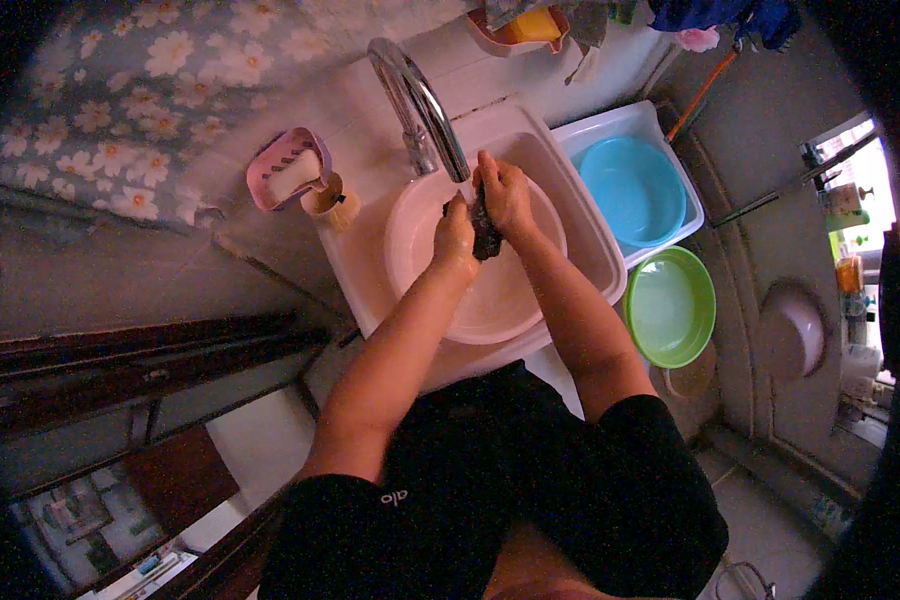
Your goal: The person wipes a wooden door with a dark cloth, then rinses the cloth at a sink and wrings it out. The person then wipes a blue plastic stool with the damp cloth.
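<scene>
Both of my hands hold a dark, wet-looking bundle (486,238), perhaps cloth; its exact kind is hard to make out. My left hand (455,238) grips it from the left, thumb uppermost. On its other side is my right hand (505,196), with the fingers curled near the spout. The curved chrome faucet (427,101) ends just above the bundle, and a pale streak below its mouth looks like running water. Beneath my hands a round pale basin (487,311) sits in the sink (607,281).
Left of the faucet are a pink soap dish (259,176) with a pale bar of soap (294,176) and a bristled brush (337,214). A blue basin (634,191) rests in a white tub (690,206) at right, beside a green basin (671,307). A floral curtain (135,105) hangs upper left.
</scene>
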Action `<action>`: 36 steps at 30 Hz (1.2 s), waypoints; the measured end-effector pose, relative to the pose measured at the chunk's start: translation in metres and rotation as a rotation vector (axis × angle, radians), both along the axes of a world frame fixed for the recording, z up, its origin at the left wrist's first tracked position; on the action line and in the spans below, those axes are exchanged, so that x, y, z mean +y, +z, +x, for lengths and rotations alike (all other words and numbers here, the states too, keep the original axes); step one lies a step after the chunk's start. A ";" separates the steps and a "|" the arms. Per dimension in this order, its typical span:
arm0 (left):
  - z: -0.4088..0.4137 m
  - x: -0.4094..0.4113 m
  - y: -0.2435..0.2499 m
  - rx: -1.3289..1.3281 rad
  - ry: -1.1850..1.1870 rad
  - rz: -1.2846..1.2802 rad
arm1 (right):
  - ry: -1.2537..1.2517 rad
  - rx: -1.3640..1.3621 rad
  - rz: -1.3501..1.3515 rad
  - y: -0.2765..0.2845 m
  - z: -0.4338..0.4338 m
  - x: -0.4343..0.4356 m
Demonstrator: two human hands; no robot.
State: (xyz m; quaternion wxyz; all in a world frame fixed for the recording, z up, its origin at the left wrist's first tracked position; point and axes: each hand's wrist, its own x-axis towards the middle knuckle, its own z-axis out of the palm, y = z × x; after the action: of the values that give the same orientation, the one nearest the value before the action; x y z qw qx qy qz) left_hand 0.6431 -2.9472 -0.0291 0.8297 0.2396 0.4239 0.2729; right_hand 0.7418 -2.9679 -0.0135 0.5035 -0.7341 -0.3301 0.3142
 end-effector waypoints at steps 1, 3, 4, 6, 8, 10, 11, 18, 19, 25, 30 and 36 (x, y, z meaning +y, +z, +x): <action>0.001 0.005 -0.003 -0.019 0.022 0.033 | -0.002 0.117 0.103 -0.005 -0.001 -0.001; 0.000 0.012 -0.006 -0.055 0.066 0.098 | -0.007 0.352 0.311 -0.015 -0.006 -0.006; 0.002 0.003 0.040 0.134 0.133 0.076 | -0.006 0.287 0.396 -0.018 -0.010 -0.011; 0.001 0.023 0.030 -0.046 0.128 0.095 | 0.010 0.153 0.568 -0.013 -0.026 -0.023; -0.010 0.049 0.000 -0.225 0.070 -0.086 | 0.181 -0.260 0.527 0.023 -0.048 -0.037; -0.018 0.058 -0.025 -0.637 -0.228 0.012 | 0.205 -0.372 0.516 0.034 -0.065 -0.034; -0.019 0.053 -0.033 -0.744 -0.229 -0.027 | 0.192 -0.340 0.476 0.030 -0.061 -0.032; -0.004 0.009 -0.003 0.045 -0.087 -0.010 | -0.044 -0.337 0.226 -0.003 -0.027 -0.001; -0.005 0.010 -0.007 0.097 -0.089 0.022 | 0.019 -0.324 0.154 0.004 -0.025 -0.001; -0.002 0.008 -0.014 0.166 -0.021 0.062 | 0.117 0.033 0.017 -0.018 -0.001 0.008; -0.016 0.009 0.017 0.284 -0.037 0.330 | -0.294 0.385 -0.033 -0.117 0.056 -0.021; -0.025 0.032 0.015 0.164 0.001 0.389 | 0.047 0.240 -0.061 -0.145 0.051 -0.073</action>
State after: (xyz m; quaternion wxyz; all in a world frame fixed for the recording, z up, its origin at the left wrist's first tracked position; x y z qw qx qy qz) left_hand 0.6178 -2.9153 -0.0143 0.7304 0.4164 0.4296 0.3295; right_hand 0.7926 -3.0408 -0.1590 0.5094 -0.6981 -0.2750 0.4213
